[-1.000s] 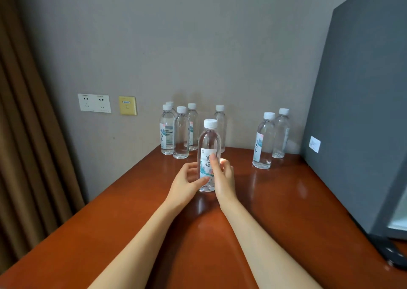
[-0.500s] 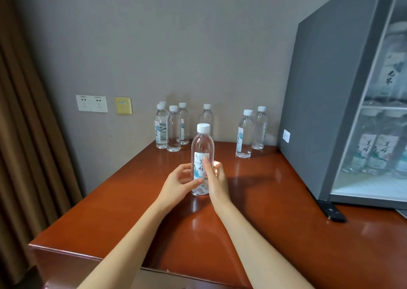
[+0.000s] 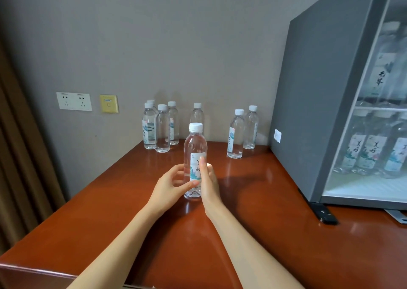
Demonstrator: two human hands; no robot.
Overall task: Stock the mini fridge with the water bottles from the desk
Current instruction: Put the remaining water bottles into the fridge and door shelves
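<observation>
A clear water bottle [image 3: 195, 147] with a white cap and a pale label stands upright on the red-brown desk [image 3: 253, 200]. My left hand [image 3: 168, 186] grips its lower part from the left, thumb on the label. My right hand [image 3: 209, 184] holds it from the right, one finger lying up the label. Several more bottles [image 3: 162, 130] stand at the back by the wall, one bottle [image 3: 197, 114] right behind the held one, and two bottles [image 3: 236, 134] further right. The grey mini fridge [image 3: 319, 112] stands at the right, with stocked bottles [image 3: 370, 154] seen through its glass front.
Wall sockets [image 3: 73, 101] and a yellow plate [image 3: 108, 103] sit on the grey wall at the left. A brown curtain [image 3: 19, 156] hangs along the left edge. The desk's front edge [image 3: 44, 273] is close below. The fridge's black foot [image 3: 323, 213] juts onto the desk.
The view has drawn back and swung right, bringing the fridge's glass front and the desk's front edge into sight. Both hands keep their hold on the same bottle.
</observation>
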